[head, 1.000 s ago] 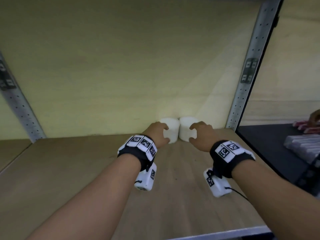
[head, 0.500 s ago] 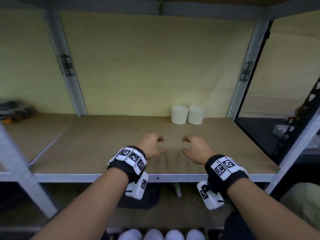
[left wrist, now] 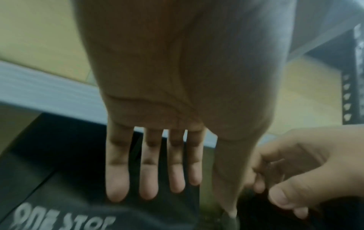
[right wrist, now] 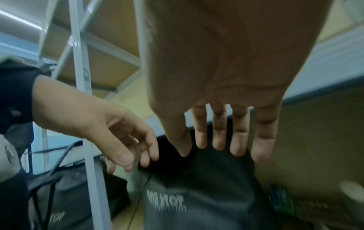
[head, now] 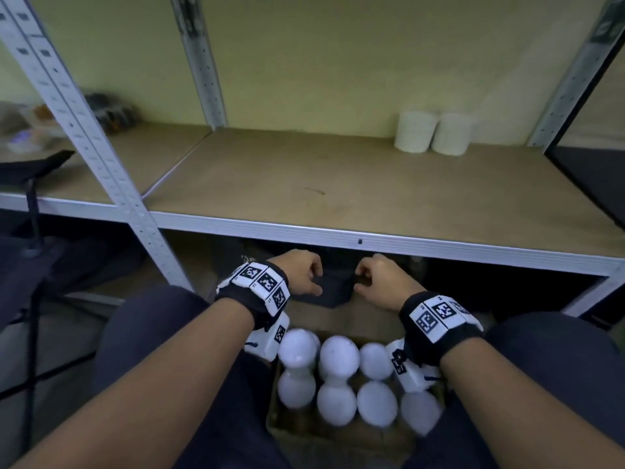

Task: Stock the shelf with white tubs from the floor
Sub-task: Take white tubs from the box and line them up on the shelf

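Note:
Two white tubs (head: 415, 131) (head: 451, 133) stand side by side at the back right of the wooden shelf (head: 338, 184). Below me, several white tubs (head: 338, 357) sit upright in a cardboard box (head: 304, 431) on the floor between my knees. My left hand (head: 309, 275) (left wrist: 155, 189) and right hand (head: 367, 275) (right wrist: 220, 147) hover empty just under the shelf's front rail, above the box. Their fingers hang relaxed and hold nothing.
The shelf's white front rail (head: 372, 236) runs just above my hands. A grey upright post (head: 84, 137) stands at the left. A dark bag with white lettering (right wrist: 177, 200) lies under the shelf. Clutter (head: 108, 110) sits on the neighbouring shelf at left.
Both hands let go of the two tubs at the back of the shelf, drew back and dropped below the shelf's edge. My view tilted down to the box of tubs.

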Motion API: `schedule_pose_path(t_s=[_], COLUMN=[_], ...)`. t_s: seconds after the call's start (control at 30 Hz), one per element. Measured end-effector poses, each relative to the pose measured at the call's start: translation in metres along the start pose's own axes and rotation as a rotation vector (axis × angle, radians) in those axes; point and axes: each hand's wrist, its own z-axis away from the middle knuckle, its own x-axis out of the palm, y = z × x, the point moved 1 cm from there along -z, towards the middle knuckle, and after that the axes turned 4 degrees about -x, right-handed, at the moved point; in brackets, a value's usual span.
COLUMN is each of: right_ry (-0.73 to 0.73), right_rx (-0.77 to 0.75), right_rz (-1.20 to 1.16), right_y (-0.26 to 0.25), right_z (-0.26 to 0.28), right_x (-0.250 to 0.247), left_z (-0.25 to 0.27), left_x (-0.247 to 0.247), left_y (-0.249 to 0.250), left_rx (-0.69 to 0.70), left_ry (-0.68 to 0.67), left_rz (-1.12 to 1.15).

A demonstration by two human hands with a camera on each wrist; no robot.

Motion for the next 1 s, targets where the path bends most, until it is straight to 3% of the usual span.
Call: schedule_pose_path(t_s=[0.17, 0.3, 0.43, 0.5, 0.63, 0.77, 1.0], right_ry=[-0.248, -0.324, -0.411, -0.461, -0.520, -0.558, -0.511], right_rx=[0.068, 0.069, 0.074, 0.083, 0.117, 0.138, 0.159], right_rz=[0.060, 0.091, 0.124, 0.141, 0.132, 0.149, 0.131], right_y=[0.017, 0.021, 0.031, 0.036, 0.042, 0.044, 0.042], right_z=[-0.014, -0.021, -0.029, -0.028, -0.028, -0.025, -0.029], right_x=[0.061, 0.098, 0.139, 0.156, 0.187, 0.209, 0.210], left_z=[-0.022, -0.039, -0.101, -0.104, -0.081, -0.068, -0.067], left_x=[0.054, 0.096, 0.165, 0.183, 0.177, 0.192, 0.187], left_y=[-0.022, -0.031, -0.080, -0.089, -0.090, -0.094, -0.080], left_rx=[-0.095, -0.163, -0.262, -0.259, -0.177, -0.258, -0.259], left_ry=[-0.104, -0.151, -0.219, -0.259, -0.211, -0.222, -0.187], left_rz=[-0.030, -0.034, -0.023, -0.070, -0.202, -0.192, -0.187])
